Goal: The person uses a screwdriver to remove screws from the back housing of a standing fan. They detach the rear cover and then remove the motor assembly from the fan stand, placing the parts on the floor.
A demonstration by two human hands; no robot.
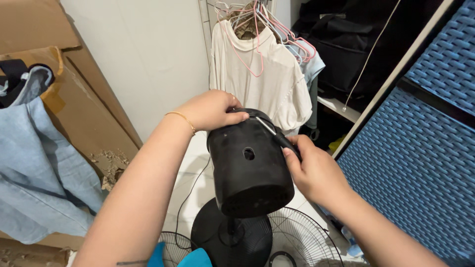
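Right now the black fan motor housing [250,165] sits in front of me at chest height, tilted so its round back end faces me, with a small hole in its side. My left hand [212,110] wraps over the top far edge of it, grip closed on the casing with the fingers curled across the rim. My right hand [311,170] has its grip closed around the dark handle of a screwdriver [277,134], whose metal shaft angles up to the housing's upper right edge. Below the housing the round black fan base [232,240] stands on the floor, with a wire fan grille [302,237] lying just beside it. Farther out, a cream shirt [257,74] hangs on pink hangers [257,29], a blue woven drawer front [410,168] fills the right, and a pale blue garment [34,168] drapes over cardboard [94,109] at left.
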